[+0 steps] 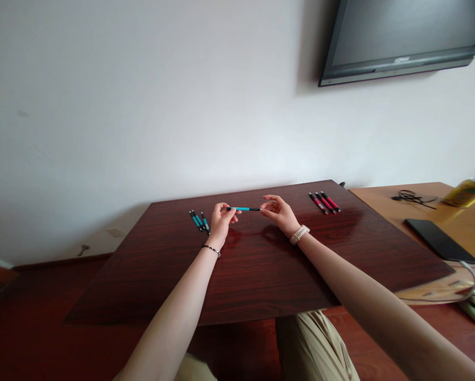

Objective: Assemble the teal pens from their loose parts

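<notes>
Hovering above the dark table (pixel 261 275), near its far edge, a teal pen (pixel 244 209) lies level between two hands. Left hand (pixel 222 222) pinches one end, fingers curled; right hand (pixel 280 212) pinches the dark tip, other fingers loosely spread. Teal pens (pixel 199 220) lie far left, red pens (pixel 324 202) far right. Details too small to read.

1. The pen (pixel 244 209) between the hands is showing teal with black ends.
2. The pens at left (pixel 199 220) are showing teal and black.
3. The pens at right (pixel 324 202) are showing red and black.
4. The table (pixel 261 264) is gleaming dark reddish-brown, wood-grained.
5. The side desk (pixel 451 222) is showing light tan.
6. The wall (pixel 142 106) is showing white.
</notes>
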A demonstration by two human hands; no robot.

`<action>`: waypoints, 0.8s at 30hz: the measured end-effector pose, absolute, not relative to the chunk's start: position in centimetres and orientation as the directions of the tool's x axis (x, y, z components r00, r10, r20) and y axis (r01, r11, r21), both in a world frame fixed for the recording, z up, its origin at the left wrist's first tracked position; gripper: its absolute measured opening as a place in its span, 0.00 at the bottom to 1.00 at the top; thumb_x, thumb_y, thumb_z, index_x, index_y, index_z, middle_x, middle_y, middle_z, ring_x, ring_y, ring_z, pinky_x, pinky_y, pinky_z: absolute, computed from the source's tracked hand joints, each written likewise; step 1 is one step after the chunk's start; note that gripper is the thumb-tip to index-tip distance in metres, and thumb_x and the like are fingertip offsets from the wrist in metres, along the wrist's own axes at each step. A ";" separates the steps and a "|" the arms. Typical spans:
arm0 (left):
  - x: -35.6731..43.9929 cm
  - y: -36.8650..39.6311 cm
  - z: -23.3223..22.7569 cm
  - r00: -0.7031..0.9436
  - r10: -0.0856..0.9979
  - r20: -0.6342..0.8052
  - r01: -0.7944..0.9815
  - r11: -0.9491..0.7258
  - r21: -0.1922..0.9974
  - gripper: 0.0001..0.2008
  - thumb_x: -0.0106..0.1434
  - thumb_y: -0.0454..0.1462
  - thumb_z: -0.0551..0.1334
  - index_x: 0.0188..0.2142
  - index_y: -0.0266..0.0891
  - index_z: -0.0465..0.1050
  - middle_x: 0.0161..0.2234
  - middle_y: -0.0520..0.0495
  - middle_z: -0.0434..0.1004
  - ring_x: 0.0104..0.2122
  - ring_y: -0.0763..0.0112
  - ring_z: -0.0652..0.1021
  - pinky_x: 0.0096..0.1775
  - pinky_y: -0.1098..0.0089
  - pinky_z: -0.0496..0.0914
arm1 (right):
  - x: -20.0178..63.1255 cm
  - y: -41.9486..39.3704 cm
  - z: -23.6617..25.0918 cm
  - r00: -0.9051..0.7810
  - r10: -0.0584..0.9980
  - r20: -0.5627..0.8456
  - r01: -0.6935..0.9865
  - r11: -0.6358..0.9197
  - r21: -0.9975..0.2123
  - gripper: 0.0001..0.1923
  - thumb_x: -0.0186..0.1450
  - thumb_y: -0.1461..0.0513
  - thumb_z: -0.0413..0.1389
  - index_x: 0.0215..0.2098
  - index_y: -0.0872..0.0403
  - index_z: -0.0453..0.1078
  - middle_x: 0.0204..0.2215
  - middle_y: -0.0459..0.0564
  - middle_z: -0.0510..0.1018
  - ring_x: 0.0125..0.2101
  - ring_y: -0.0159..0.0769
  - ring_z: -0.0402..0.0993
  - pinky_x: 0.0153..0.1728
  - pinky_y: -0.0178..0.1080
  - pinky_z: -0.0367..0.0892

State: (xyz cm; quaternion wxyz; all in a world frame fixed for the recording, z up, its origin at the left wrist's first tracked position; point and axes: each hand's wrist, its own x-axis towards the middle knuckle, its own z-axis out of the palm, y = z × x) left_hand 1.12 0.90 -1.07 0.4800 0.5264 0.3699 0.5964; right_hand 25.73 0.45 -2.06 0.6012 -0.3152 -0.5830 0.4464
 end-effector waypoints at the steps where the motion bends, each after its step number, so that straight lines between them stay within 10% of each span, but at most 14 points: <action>1: 1.1 0.9 -1.1 0.020 0.961 0.276 -0.183 -0.268 0.946 0.21 0.62 0.44 0.71 0.44 0.44 0.61 0.36 0.46 0.85 0.27 0.72 0.77 0.32 0.70 0.68 | 25.7 0.5 -2.1 -0.077 0.903 0.423 -0.161 0.408 -0.899 0.30 0.60 0.52 0.73 0.56 0.48 0.70 0.41 0.50 0.83 0.43 0.41 0.80 0.51 0.47 0.76; 24: 1.1 0.5 -0.6 0.124 0.948 0.292 -0.075 -0.284 0.956 0.17 0.62 0.45 0.72 0.41 0.40 0.68 0.37 0.42 0.86 0.27 0.71 0.77 0.33 0.70 0.69 | 26.2 0.4 -2.1 -0.079 0.891 0.447 -0.024 0.447 -0.894 0.27 0.62 0.52 0.70 0.55 0.49 0.71 0.40 0.50 0.83 0.42 0.42 0.81 0.49 0.47 0.76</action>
